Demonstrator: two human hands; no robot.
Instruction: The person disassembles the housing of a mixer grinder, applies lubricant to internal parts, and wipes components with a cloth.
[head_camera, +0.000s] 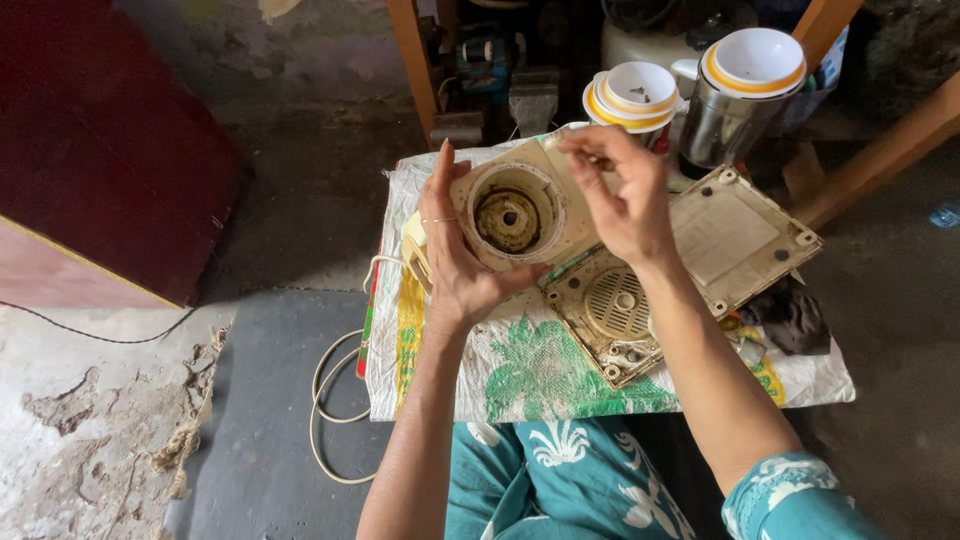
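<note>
Between left hand (455, 255) and right hand (620, 195) — cream mixer housing (520, 205), grimy round socket.

Two hands (455, 250), one mixer base (520, 210), two bottom plates (740, 240), two steel jars (735, 100), one white cable (325, 400).

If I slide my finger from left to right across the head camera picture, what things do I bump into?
Dark red box → white cord → left hand → cream appliance housing → right hand → square base plate → dark cloth
</note>
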